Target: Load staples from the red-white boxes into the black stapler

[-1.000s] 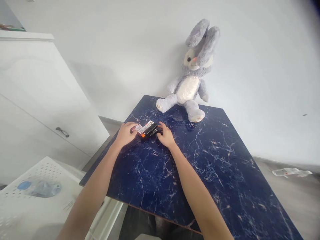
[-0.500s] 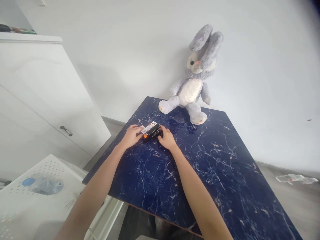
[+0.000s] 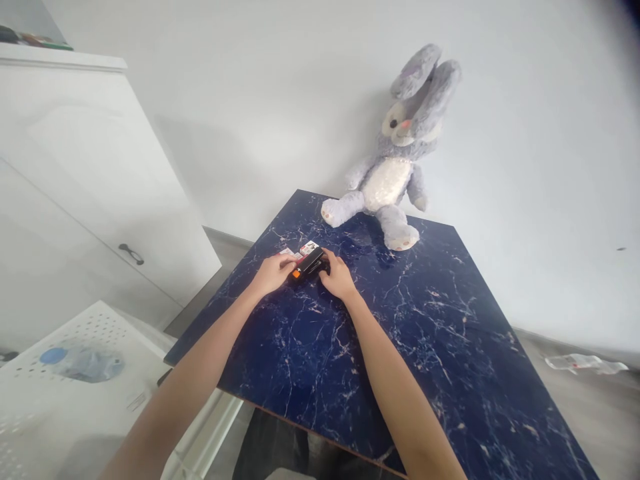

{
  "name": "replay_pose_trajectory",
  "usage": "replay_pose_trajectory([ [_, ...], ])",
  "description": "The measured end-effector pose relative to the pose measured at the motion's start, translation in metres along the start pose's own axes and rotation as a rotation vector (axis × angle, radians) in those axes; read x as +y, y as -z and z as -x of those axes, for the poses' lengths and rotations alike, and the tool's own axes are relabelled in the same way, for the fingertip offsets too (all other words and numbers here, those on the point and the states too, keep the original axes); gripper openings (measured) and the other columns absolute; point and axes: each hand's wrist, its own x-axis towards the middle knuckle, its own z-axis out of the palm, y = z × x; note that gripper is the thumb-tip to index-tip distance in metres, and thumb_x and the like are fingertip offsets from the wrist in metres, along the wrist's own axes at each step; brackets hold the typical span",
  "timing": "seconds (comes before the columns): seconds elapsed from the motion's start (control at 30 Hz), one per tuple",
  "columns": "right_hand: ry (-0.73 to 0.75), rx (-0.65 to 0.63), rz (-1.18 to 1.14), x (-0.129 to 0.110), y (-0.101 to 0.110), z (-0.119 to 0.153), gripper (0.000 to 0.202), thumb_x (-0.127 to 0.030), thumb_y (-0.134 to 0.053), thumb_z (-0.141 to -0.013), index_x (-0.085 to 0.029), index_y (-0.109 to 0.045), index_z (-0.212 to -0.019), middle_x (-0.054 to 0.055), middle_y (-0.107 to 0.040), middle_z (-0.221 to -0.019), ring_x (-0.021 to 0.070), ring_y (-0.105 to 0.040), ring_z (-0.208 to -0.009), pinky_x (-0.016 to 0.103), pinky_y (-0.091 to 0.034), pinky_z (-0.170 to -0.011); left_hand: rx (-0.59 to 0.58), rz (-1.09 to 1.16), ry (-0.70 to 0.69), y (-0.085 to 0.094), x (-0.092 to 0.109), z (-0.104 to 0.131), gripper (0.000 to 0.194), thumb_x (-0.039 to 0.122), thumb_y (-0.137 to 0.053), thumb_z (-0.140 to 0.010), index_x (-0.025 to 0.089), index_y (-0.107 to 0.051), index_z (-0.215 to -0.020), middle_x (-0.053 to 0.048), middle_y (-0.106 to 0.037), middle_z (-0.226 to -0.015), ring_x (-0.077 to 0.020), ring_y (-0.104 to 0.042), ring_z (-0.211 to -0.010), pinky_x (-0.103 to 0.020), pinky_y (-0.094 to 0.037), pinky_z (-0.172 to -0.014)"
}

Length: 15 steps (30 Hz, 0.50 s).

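A small black item with an orange end (image 3: 309,263) lies on the dark blue marbled table (image 3: 420,313), with a white and red printed box (image 3: 309,247) just behind it. My left hand (image 3: 273,272) is at the left side of these, its fingers closed by the orange end and over part of the printed packaging; what they pinch is too small to make out. My right hand (image 3: 337,273) rests on the table at the right end of the black item, thumb and forefinger apart and curved around that end, touching it.
A grey plush rabbit (image 3: 387,183) sits at the table's back edge against the wall. A white cabinet (image 3: 75,167) stands at the left. Below it, a white perforated surface (image 3: 100,420) holds a clear bottle with a blue cap (image 3: 90,363). Clear plastic (image 3: 585,363) lies on the floor at right.
My left hand has shifted right, its fingers now over the packaging beside the orange end. More of the red part shows between the box and the black item. The view has moved slightly.
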Motion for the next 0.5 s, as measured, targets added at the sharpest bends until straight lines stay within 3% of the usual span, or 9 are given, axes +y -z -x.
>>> replay_pose_trajectory([
  [0.2, 0.012, 0.007, 0.012, -0.003, 0.001, 0.0, 0.07, -0.01, -0.053, -0.075, -0.02, -0.045, -0.144, 0.007, -0.068, -0.123, 0.028, -0.059, -0.114, 0.047, -0.049, -0.105, -0.039, -0.054, -0.021, 0.009, -0.002, 0.001, 0.026, 0.033, -0.059, -0.088, 0.024, -0.076, -0.106, -0.005, -0.077, -0.105, -0.0254, -0.072, -0.096, -0.034, -0.054, -0.088],
  [0.4, 0.017, 0.008, 0.015, -0.002, 0.001, 0.0, 0.07, -0.01, -0.053, -0.075, -0.02, -0.046, -0.143, 0.007, -0.068, -0.123, 0.028, -0.059, -0.113, 0.047, -0.048, -0.105, -0.131, -0.189, -0.038, 0.02, 0.006, 0.005, 0.031, 0.035, -0.049, -0.088, 0.025, -0.079, -0.086, -0.002, -0.075, -0.078, -0.0185, -0.064, -0.061, -0.03, -0.047, -0.064],
  [0.5, 0.023, 0.012, 0.019, -0.001, 0.001, 0.0, 0.07, -0.01, -0.052, -0.075, -0.02, -0.046, -0.143, 0.007, -0.068, -0.123, 0.0279, -0.058, -0.114, 0.047, -0.048, -0.105, -0.196, -0.203, -0.038, 0.026, 0.01, 0.008, 0.031, 0.042, -0.052, -0.088, 0.026, -0.077, -0.079, 0.0, -0.072, -0.071, -0.017, -0.06, -0.057, -0.028, -0.044, -0.06],
])
